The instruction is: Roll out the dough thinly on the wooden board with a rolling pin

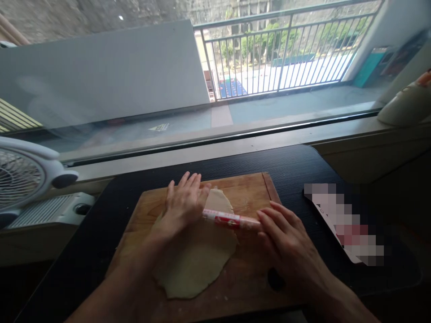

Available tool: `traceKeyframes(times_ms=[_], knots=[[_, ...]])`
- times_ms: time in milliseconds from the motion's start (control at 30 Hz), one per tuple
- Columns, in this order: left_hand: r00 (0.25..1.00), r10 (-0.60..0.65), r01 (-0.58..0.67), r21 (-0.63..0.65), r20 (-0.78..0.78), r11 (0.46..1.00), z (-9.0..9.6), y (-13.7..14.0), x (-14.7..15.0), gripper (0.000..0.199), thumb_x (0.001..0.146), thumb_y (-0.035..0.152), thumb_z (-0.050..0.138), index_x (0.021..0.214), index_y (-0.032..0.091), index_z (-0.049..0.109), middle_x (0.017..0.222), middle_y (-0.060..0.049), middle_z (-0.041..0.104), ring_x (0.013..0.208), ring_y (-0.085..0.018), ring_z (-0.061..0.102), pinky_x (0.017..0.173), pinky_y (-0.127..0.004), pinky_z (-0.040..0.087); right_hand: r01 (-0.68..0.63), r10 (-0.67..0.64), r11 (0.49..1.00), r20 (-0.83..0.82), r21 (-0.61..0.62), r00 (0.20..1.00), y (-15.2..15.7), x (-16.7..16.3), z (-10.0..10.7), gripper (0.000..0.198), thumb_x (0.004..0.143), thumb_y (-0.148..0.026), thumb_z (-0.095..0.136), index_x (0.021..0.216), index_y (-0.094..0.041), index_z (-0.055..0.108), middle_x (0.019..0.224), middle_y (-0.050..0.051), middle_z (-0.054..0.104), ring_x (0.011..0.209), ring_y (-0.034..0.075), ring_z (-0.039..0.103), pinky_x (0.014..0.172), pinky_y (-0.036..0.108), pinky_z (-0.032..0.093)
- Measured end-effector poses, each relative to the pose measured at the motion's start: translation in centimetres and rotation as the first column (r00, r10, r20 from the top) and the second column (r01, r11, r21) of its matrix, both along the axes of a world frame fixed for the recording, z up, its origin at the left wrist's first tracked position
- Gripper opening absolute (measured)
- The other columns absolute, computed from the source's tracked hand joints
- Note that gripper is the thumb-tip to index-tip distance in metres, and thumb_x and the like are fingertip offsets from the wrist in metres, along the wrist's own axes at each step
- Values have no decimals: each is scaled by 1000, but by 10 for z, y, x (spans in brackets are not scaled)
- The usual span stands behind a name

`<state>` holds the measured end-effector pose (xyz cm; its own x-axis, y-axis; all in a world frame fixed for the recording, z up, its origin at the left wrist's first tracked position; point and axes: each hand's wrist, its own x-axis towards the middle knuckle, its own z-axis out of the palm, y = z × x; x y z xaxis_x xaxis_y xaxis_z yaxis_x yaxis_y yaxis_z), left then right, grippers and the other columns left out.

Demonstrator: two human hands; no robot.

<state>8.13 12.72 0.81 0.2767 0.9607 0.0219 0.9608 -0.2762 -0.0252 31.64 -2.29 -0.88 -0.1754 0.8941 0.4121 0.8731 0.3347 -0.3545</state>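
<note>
A thin sheet of pale dough (198, 260) with an uneven edge lies on a wooden cutting board (249, 278). Across the dough rests a slim rolling pin (232, 220) with a red and white printed covering. My left hand (183, 204) lies over the pin's left end, palm down, fingers stretched out and spread; that end is hidden beneath it. At the other end, my right hand (286, 235) has its fingers over the pin and its thumb below, closed loosely on it. Part of the dough's left side is covered by my left hand and forearm.
The board sits on a black table (292, 166) against a window sill (161, 157). On the right lies a pinkish flat object (343, 229), mostly blurred out. A white fan (37, 179) stands at the left. Outside the glass runs a metal railing (286, 54).
</note>
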Motion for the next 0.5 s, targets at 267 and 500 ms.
traceKeyframes(times_ms=[267,500], knots=[[996,28,-29,1,89,1000,4,55,37,68,94,52,9,138,10,40,146,-11,38,140,-26,20,111,-54,14,94,-94,996,30,2,995,22,4,2,33,93,-25,43,124,-18,54,121,10,58,127,28,40,103,48,38],[997,-81,81,120,-4,989,-1,-52,-23,59,94,44,18,139,13,40,147,-8,37,140,-26,20,113,-53,10,-90,90,996,13,22,996,-21,0,4,41,90,-17,48,132,-18,46,125,9,56,129,26,39,107,48,33]])
